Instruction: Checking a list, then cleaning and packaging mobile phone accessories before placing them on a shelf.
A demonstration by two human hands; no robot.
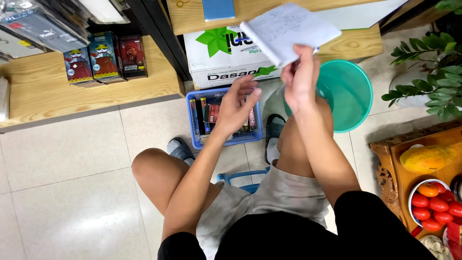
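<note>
You sit on a low stool, knees up. Your left hand (237, 103) hovers with fingers spread above the blue basket (193, 126) of small boxes on the floor. Beyond it, your right hand (301, 77) pinches a white notepad (288, 30), raised before the teal basin (351, 94).

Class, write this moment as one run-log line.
left hand: open over blue plastic basket of small boxes | right hand: holds white paper notepad | teal plastic basin: floor, beside knee
</note>
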